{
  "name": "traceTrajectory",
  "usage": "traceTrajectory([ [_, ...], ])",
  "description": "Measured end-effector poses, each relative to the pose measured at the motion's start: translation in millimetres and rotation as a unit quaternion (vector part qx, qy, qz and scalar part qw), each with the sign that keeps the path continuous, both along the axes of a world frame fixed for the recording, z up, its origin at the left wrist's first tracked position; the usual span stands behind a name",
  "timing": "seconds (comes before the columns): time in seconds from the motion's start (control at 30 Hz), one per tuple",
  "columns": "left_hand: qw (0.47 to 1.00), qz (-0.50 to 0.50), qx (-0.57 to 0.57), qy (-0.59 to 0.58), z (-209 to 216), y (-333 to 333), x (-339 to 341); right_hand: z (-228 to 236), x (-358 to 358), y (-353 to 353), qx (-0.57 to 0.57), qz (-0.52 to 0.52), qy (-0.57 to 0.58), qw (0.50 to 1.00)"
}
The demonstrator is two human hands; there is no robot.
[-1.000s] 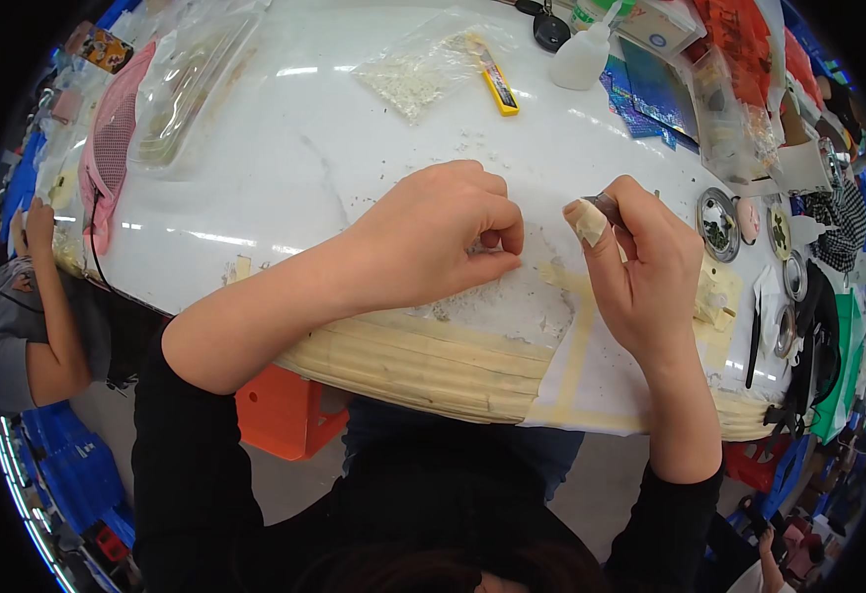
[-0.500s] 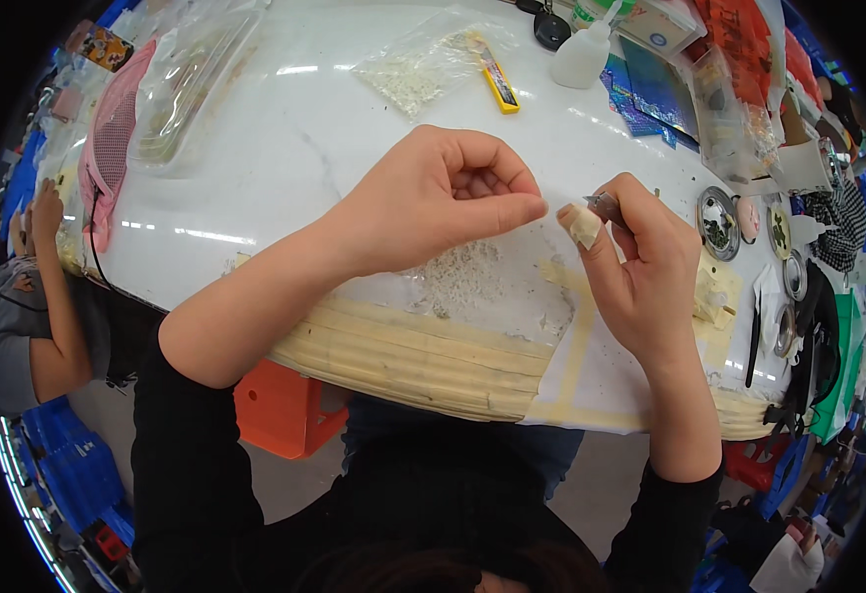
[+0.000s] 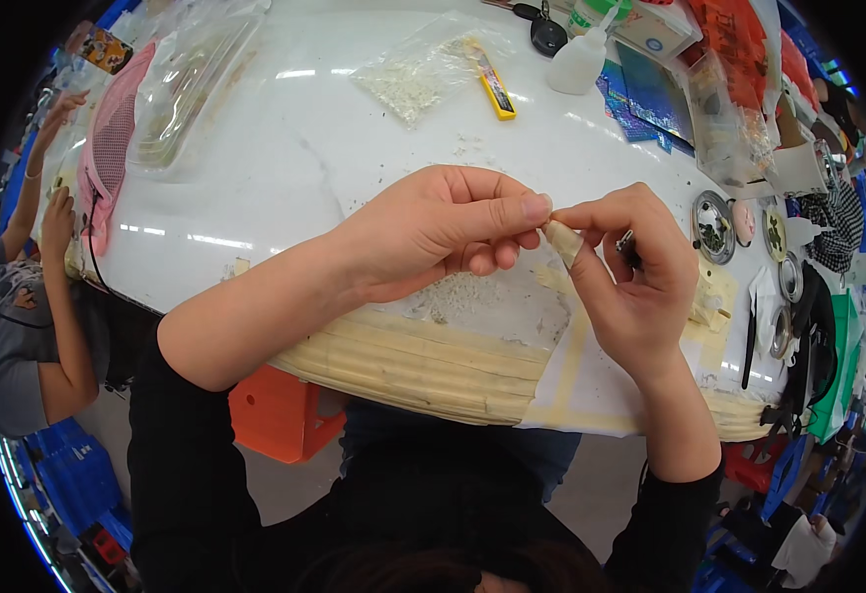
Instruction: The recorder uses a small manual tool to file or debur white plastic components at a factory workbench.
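My left hand (image 3: 433,232) is closed in a pinch over the table, thumb pressed to forefinger. What sits between those fingertips is too small to make out. Against it, the thumb and forefinger of my right hand (image 3: 640,287) also pinch; pale tape (image 3: 563,241) wraps that thumb. A small dark metal tool (image 3: 629,249) is tucked in the curled fingers of my right hand, mostly hidden. Below my hands, small white chips (image 3: 450,299) lie scattered on the white table (image 3: 275,178).
Beyond my hands lie a clear bag of white bits (image 3: 403,91), a yellow-and-black case (image 3: 496,91) and a white squeeze bottle (image 3: 581,61). Round metal dishes (image 3: 714,227) stand at right. Beige tape (image 3: 413,366) covers the near edge. Another person's arm (image 3: 62,287) is at left.
My hands, apart before, now meet at the fingertips. The metal tool has gone from my right thumb and forefinger back into the palm. The person at left has raised a hand.
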State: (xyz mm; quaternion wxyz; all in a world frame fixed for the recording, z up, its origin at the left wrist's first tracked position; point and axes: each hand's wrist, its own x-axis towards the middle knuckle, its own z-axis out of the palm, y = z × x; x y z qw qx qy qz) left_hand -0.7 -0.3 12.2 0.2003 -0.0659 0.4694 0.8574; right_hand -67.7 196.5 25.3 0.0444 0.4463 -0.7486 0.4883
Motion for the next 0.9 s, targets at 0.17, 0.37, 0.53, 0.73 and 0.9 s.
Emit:
traceTrajectory([
  [0.17, 0.989, 0.053, -0.079, 0.109, -2, 3, 3, 1, 2, -1, -0.017, -0.021, -0.020, 0.999],
  [0.37, 0.962, 0.094, -0.175, 0.187, 5, 6, 7, 1, -1, 1, -0.030, 0.004, 0.021, 0.999],
  [0.53, 0.909, 0.145, -0.248, 0.303, -2, 9, 11, 1, 0, -1, -0.029, 0.011, 0.039, 0.999],
  [0.73, 0.829, 0.141, -0.348, 0.415, -5, 5, 8, -3, 1, -2, -0.020, -0.006, 0.063, 0.998],
  [0.9, 0.953, 0.075, -0.178, 0.234, 3, 4, 7, 2, 1, 0, -0.020, 0.002, 0.073, 0.997],
])
